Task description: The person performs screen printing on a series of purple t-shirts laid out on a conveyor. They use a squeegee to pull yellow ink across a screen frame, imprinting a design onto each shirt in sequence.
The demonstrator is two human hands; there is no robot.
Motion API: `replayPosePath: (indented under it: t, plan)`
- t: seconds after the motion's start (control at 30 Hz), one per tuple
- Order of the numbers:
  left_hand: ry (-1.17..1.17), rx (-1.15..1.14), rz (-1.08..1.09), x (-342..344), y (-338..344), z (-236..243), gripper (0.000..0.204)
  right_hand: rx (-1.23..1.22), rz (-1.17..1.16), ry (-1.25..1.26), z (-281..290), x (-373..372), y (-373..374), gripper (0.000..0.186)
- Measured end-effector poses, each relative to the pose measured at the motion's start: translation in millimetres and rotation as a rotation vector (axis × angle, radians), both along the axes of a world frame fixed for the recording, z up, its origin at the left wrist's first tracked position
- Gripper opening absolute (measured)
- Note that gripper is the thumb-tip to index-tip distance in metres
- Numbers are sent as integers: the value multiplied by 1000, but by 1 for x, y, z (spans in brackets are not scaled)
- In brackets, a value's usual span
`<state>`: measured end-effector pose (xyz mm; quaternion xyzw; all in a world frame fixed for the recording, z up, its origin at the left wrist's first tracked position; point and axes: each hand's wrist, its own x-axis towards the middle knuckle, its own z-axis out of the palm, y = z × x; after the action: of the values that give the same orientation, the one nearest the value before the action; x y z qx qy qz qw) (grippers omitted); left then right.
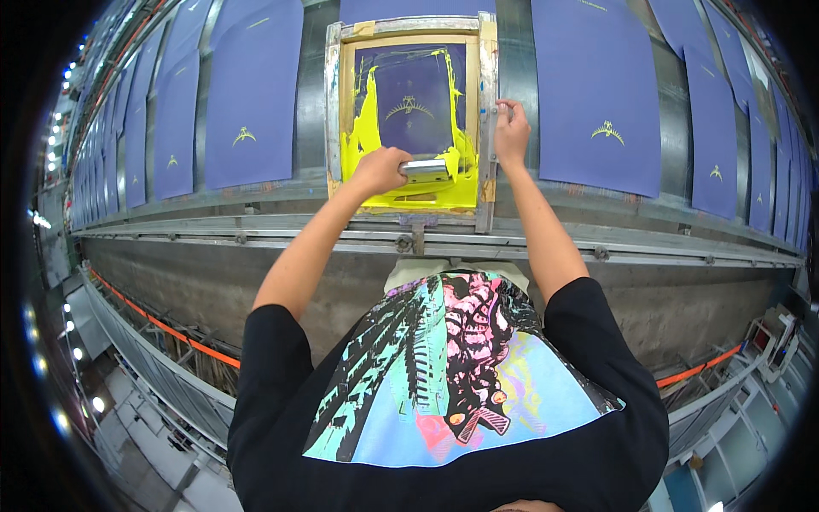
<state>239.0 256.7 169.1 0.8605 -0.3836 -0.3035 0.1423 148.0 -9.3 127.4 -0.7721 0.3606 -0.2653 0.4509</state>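
In front of me lies a silk-screen printing frame, its mesh smeared with bright yellow ink along the sides and near end. A small curved design shows in the dark middle of the mesh. My left hand is closed round a squeegee, a short silver bar with yellow ink at its right end, resting across the near part of the screen. At the frame's right side bar, my right hand has its fingers curled against the outer edge; its palm side is partly hidden.
Purple-blue fabric panels with small yellow prints lie in a row along the long table: one panel to the left, another to the right, several beyond. A metal rail runs along the near edge. Orange strips border the lower area.
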Motion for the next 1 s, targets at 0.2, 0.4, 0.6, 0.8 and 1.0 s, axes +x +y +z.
replayPosePath:
  t: [0.2, 0.4, 0.6, 0.8, 1.0]
  plan:
    - [380, 133, -297, 66, 6, -53, 34, 2, -56, 70, -34, 19, 21, 19]
    - [320, 79, -173, 155, -59, 7, 36, 23, -34, 110, -12, 25, -22, 20]
    - [-498, -256, 19, 161, -109, 7, 33, 69, -26, 97, -11, 26, -34, 21]
    - [-632, -389, 2, 87, -73, -32, 31, 84, -22, 122, -16, 41, -46, 21]
    - [-556, -403, -7, 38, -35, -22, 36, 12, -60, 66, -12, 40, -43, 21]
